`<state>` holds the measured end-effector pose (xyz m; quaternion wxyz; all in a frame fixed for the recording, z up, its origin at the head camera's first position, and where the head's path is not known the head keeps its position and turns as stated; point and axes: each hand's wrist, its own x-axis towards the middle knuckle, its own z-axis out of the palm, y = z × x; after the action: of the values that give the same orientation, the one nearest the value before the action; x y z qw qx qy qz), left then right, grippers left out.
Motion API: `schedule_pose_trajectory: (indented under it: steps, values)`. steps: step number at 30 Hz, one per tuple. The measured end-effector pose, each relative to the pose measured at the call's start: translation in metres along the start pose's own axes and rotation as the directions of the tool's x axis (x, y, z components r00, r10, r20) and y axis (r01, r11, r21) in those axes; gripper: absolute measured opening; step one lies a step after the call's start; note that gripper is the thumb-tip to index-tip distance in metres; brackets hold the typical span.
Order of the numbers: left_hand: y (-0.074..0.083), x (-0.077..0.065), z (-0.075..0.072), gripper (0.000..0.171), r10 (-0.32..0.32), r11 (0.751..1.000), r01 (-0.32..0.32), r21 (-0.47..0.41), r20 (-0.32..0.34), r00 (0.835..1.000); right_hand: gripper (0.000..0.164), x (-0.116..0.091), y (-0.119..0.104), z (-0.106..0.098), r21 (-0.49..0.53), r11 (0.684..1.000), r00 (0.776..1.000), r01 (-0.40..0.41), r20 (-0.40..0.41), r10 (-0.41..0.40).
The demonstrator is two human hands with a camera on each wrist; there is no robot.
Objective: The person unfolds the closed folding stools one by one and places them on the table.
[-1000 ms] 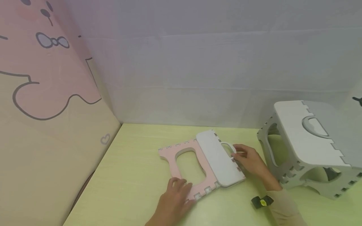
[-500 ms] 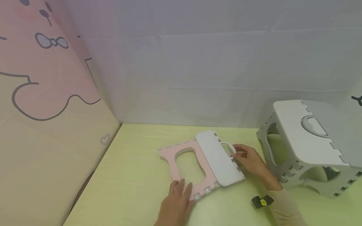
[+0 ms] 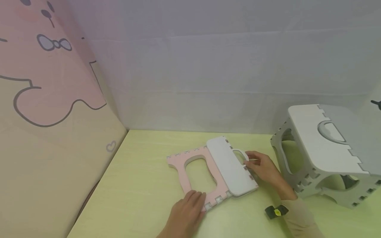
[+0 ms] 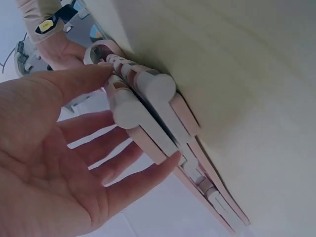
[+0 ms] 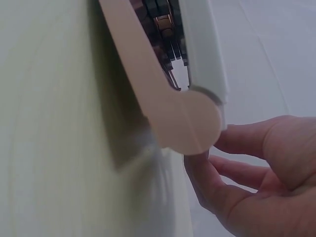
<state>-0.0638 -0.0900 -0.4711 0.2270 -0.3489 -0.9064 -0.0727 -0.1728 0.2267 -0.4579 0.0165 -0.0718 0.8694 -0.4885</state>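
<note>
A folding stool point(image 3: 229, 168), pink legs and white seat, lies folded flat on the table. Over its near leg corner my left hand point(image 3: 185, 213) holds on, fingers on the pink leg panel point(image 3: 183, 178). In the left wrist view the thumb touches the hinged edge of the folded stool point(image 4: 129, 106), with the fingers against the pink face. My right hand point(image 3: 263, 167) pinches the white carry handle point(image 3: 241, 153) at the seat's right side. In the right wrist view its thumb and fingers meet the rounded pink end point(image 5: 190, 123); the fingertips are partly hidden.
A second folding stool point(image 3: 324, 142), white and grey, stands unfolded on the right of the pale yellow table point(image 3: 140, 185), close to the right forearm. A grey-white sheet point(image 3: 208, 82) hangs behind. A cartoon-printed panel point(image 3: 59, 132) rises at the left.
My left hand has shifted slightly right along the pink leg, its fingers now closer together over the edge. The right hand and both stools have stayed in place.
</note>
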Motion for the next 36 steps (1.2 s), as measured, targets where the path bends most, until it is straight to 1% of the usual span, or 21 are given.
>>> schedule_pose_trajectory:
  steps: [2, 7, 11, 16, 22, 26, 30, 33, 36]
  values:
    - [-0.001, 0.001, 0.000, 0.051, -0.003, 1.000, 0.003, -0.010, 0.005, 1.000, 0.044, 0.000, 0.001, 0.000, -0.001, 1.000, 1.000, 0.001, -0.008, -0.001]
    - [-0.002, 0.003, 0.002, 0.049, -0.010, 0.998, 0.010, -0.055, -0.012, 1.000, 0.045, 0.000, 0.002, -0.001, -0.009, 1.000, 1.000, -0.004, -0.021, 0.003]
    - [-0.003, 0.004, 0.003, 0.049, -0.002, 0.997, 0.001, -0.073, -0.023, 1.000, 0.045, -0.001, 0.002, -0.002, -0.012, 1.000, 1.000, -0.009, -0.029, 0.008]
    - [-0.003, 0.006, 0.002, 0.049, 0.005, 0.996, -0.007, -0.094, -0.019, 1.000, 0.044, -0.002, 0.000, -0.004, 0.005, 1.000, 0.998, -0.030, -0.046, 0.030]
    - [-0.005, 0.009, -0.001, 0.049, 0.010, 0.992, -0.012, -0.123, -0.017, 1.000, 0.045, -0.003, -0.007, -0.008, 0.050, 0.998, 0.997, -0.040, -0.063, 0.043]
    - [-0.007, 0.011, -0.001, 0.048, 0.010, 0.992, -0.013, -0.124, -0.024, 1.000, 0.046, -0.005, -0.012, -0.011, 0.053, 0.998, 0.996, -0.046, -0.074, 0.050]
    - [-0.009, 0.013, 0.001, 0.048, 0.017, 0.991, -0.022, -0.129, -0.037, 0.999, 0.047, -0.007, -0.016, -0.014, 0.032, 0.998, 0.995, -0.056, -0.085, 0.058]
    - [-0.009, 0.015, 0.002, 0.048, 0.019, 0.989, -0.026, -0.147, -0.047, 0.999, 0.048, -0.008, -0.018, -0.016, 0.028, 0.998, 0.994, -0.058, -0.089, 0.060]
    - [-0.010, 0.016, 0.002, 0.047, 0.011, 0.985, -0.017, -0.171, -0.040, 0.999, 0.049, -0.009, -0.021, -0.018, 0.040, 0.998, 0.994, -0.056, -0.095, 0.059]
